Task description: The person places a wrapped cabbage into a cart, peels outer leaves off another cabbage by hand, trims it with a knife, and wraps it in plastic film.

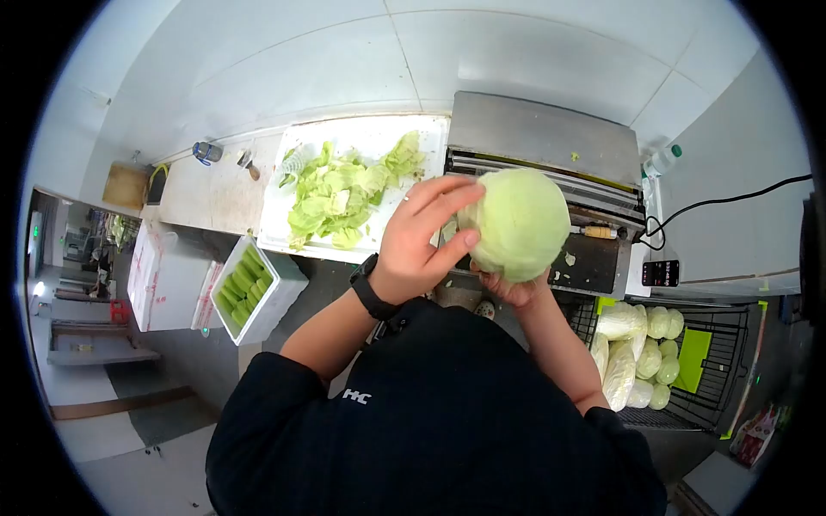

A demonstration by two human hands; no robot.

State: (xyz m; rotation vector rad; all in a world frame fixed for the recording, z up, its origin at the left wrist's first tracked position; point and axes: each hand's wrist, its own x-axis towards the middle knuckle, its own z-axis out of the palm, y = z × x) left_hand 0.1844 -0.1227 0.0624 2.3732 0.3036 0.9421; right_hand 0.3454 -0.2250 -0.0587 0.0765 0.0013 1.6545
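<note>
A round, pale green cabbage (522, 225) is held up in front of my chest, over the near edge of the metal wrapping machine (542, 129). From below, my right hand (514, 288) supports it; most of those fingers are hidden behind the cabbage. My left hand (426, 230) lies against its left side, with curved fingers and the thumb apart from them. To the left, loose cabbage leaves (344, 191) are heaped on a white tray (274, 225).
A wooden-handled tool (595, 231) lies on the machine among leaf scraps. At right are a phone (660, 273), a bottle (662, 161), a black cable (731, 199) and a cart (731, 378) with wrapped cabbages (650, 359). A foam box (281, 297) of green vegetables (245, 282) stands left.
</note>
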